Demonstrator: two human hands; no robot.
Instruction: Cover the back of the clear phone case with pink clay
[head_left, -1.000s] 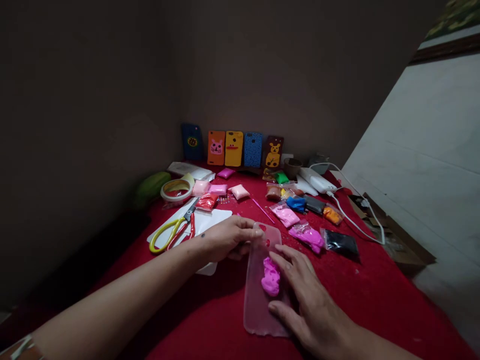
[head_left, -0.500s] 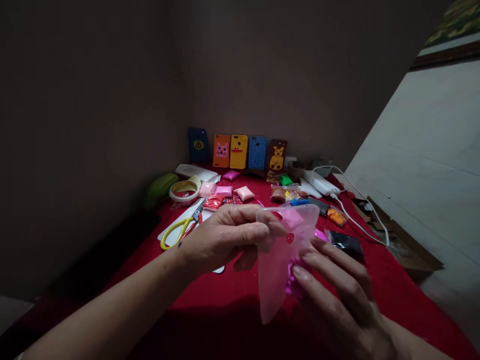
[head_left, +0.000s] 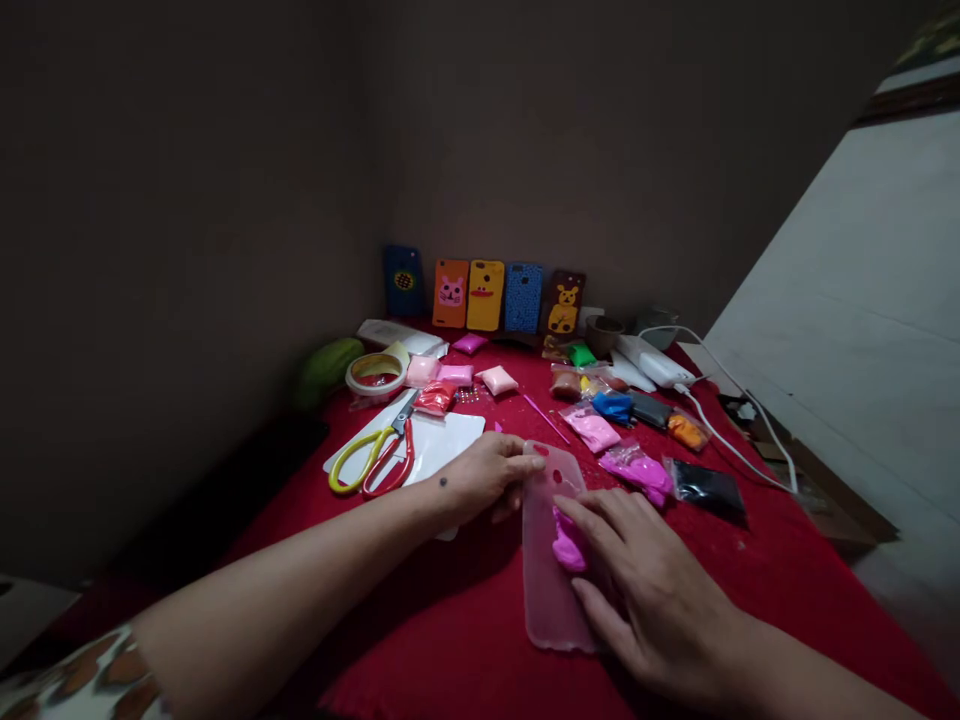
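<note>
a person's left hand (head_left: 491,475) pinches the upper left corner of a translucent phone case (head_left: 555,615) over a red-covered counter (head_left: 442,625), its grip clamped on the edge between thumb and fingers. the right hand (head_left: 649,580) arches over the case's right side, its grip loose, thumb and index finger apart at a lump of bright pink clay (head_left: 568,545), which sits on the case below the openings near its top. at left, scissors (head_left: 397,430) with yellow and red handles lie on a white sheet (head_left: 457,440), near a tape roll (head_left: 377,392). a black packet (head_left: 709,487) lies beyond the right hand; five decorated cases (head_left: 486,296) stand upright at the back, beneath a dark wall (head_left: 562,130).
</note>
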